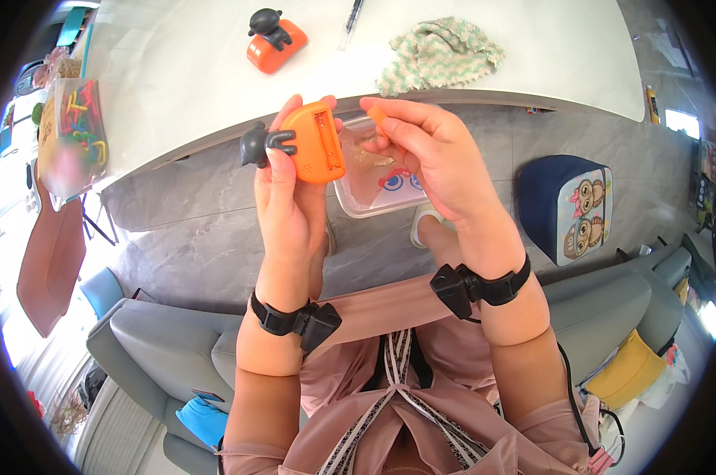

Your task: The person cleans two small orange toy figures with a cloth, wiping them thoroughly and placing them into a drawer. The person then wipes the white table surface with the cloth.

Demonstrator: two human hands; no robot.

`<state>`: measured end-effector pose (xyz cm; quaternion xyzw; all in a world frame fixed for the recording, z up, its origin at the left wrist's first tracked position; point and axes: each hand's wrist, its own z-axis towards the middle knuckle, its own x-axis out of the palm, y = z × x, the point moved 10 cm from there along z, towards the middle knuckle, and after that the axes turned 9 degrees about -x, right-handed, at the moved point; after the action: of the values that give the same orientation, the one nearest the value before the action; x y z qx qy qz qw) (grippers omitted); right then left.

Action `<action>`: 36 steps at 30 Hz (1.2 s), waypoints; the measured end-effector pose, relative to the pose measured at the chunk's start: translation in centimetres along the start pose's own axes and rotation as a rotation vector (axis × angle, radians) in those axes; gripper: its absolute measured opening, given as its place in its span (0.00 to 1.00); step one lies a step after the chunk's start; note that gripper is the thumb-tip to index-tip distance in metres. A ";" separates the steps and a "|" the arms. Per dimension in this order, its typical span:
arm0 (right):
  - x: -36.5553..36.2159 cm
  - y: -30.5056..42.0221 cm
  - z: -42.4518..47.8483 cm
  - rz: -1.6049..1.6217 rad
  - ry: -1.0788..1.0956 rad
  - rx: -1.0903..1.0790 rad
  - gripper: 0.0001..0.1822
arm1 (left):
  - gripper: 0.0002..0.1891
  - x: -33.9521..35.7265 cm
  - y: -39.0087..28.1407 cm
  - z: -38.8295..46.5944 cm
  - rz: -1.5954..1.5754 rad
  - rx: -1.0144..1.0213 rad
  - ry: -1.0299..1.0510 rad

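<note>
My left hand (292,208) holds an orange plastic gadget (310,151) with a black animal figure (254,145) on its side. A long slot with metal contacts, which looks like a battery compartment, lies uncovered on the face towards me; no battery shows in it. Between thumb and forefinger of my right hand (435,145) is a small orange plastic piece (377,114), partly hidden by the fingers. The two hands are a short way apart, in front of the table edge. A second orange gadget (278,50) with a black figure rests on the white table (186,65).
A crumpled green-and-cream cloth (444,53) and a pen (352,21) lie on the table. Below my hands sits a clear plastic tub (364,205). A navy bag with cartoon owls (542,196) stands on the floor, right. Behind is a grey sofa (174,338).
</note>
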<state>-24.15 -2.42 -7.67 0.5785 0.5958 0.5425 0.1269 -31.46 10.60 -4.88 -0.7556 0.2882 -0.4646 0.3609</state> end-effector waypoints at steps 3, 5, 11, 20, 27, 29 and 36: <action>0.3 0.4 -0.1 -0.029 -0.010 -0.020 0.13 | 0.35 -0.3 0.6 0.1 -0.103 -0.051 -0.045; 0.3 0.0 0.0 0.011 -0.007 -0.021 0.13 | 0.35 -0.4 0.6 0.3 -0.102 -0.053 -0.050; 0.7 -1.7 -0.4 0.166 -0.044 0.083 0.10 | 0.35 0.3 0.3 0.1 0.073 0.003 -0.064; 1.5 0.0 -0.2 0.022 0.027 -0.016 0.09 | 0.35 0.7 0.3 0.1 0.069 -0.011 -0.040; 1.4 -0.7 0.3 0.034 0.101 0.058 0.08 | 0.36 1.3 0.7 0.2 -0.026 -0.070 0.003; 1.3 -0.8 0.2 0.026 0.145 0.102 0.06 | 0.36 1.5 0.8 0.2 -0.048 -0.097 0.028; 1.4 -1.0 0.2 -0.064 0.164 0.098 0.09 | 0.36 1.4 1.0 0.1 -0.062 -0.107 0.018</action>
<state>-24.93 -0.95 -7.86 0.5185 0.6479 0.5540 0.0666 -30.94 8.95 -5.03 -0.7781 0.2925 -0.4664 0.3026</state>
